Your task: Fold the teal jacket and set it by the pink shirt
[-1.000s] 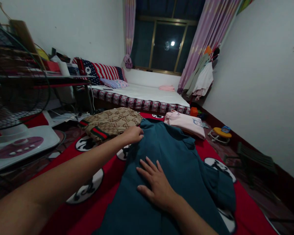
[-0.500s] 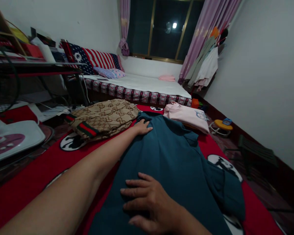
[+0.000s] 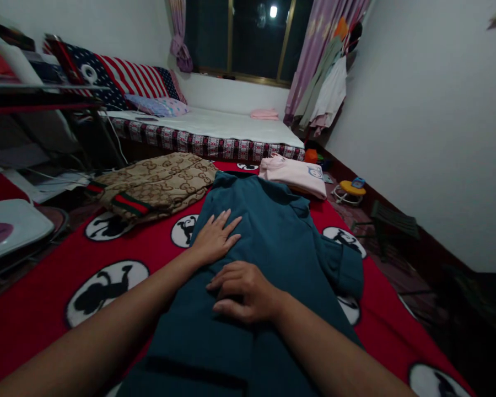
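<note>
A teal long-sleeved garment [image 3: 268, 237] is spread out in front of me, its collar end away from me and one sleeve [image 3: 343, 264] bent out at the right. My left hand [image 3: 215, 238] lies flat on its left side with the fingers spread. Just nearer to me and to the right, my right hand [image 3: 246, 292] rests on the middle of the garment. Its fingers are loosely curved over the cloth and hold nothing that I can see. Beneath the garment is a red blanket [image 3: 37, 320] with white circles and black figures.
Brown patterned clothing [image 3: 161, 184] with red-green stripes lies at the far left of the blanket, folded pink clothing [image 3: 293, 175] at the far right. Behind stands a bed [image 3: 223, 124]. A desk [image 3: 45, 88] is at left; a yellow stool [image 3: 351, 188] and dark folding stool [image 3: 392, 220] are right.
My left hand has drawn back from the garment's shoulder towards me. My right hand has moved slightly forward, and its fingers are more curled. The view has shifted to the right.
</note>
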`<state>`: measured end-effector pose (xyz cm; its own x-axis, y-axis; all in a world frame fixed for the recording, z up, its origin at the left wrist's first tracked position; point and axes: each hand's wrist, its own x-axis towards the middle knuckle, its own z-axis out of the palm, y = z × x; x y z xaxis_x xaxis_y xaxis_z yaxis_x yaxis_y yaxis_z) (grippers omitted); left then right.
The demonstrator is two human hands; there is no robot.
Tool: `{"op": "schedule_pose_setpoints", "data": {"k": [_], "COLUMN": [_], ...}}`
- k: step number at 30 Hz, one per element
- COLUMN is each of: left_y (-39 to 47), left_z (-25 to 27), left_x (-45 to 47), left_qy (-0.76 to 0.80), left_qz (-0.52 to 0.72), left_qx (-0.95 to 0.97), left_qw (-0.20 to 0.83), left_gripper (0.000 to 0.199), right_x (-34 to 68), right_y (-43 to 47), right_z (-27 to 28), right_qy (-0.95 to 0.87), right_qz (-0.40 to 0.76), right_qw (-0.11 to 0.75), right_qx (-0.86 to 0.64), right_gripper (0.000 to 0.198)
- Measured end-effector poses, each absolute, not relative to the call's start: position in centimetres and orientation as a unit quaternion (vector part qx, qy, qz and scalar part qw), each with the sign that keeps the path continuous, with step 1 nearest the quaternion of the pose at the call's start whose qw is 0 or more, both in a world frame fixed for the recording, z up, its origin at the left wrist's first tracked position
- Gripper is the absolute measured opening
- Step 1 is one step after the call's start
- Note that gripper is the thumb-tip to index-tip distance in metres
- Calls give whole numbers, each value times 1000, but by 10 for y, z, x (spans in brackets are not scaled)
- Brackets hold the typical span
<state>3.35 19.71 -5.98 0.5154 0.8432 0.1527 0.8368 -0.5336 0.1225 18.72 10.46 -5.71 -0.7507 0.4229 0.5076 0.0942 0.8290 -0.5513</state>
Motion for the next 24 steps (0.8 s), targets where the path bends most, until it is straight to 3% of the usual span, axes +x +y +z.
{"op": "schedule_pose_setpoints", "data": {"k": [7,13,15,18,21,24], "left_y": [197,197,197,197,196,195], "left_z": [-71,-74,-75,-75,-75,-75], "left_x": [35,35,35,35,35,34], "left_qy": [498,497,497,498,497,494], "left_qz": [136,148,152,158,160,163], "left_qx": [856,855,854,852,853,854], "left_qw": [-13,-18,-20,-23,-24,-24], "left_gripper": [57,56,56,56,55,55], "right_x": [201,324,367,404,415,429], "right_y": [94,94,96,95,95,102], "right_z": [-41,-21,-23,-33,-33,-7], "right_qy": [-871,-757,-695,-637,-639,-598], "right_qz": [257,-19,-97,-78,-33,-22], "right_qw": [337,325,239,109,33,62], "right_qx": [-249,-566,-671,-759,-768,-799], "right_gripper": [18,18,38,72,56,29]}}
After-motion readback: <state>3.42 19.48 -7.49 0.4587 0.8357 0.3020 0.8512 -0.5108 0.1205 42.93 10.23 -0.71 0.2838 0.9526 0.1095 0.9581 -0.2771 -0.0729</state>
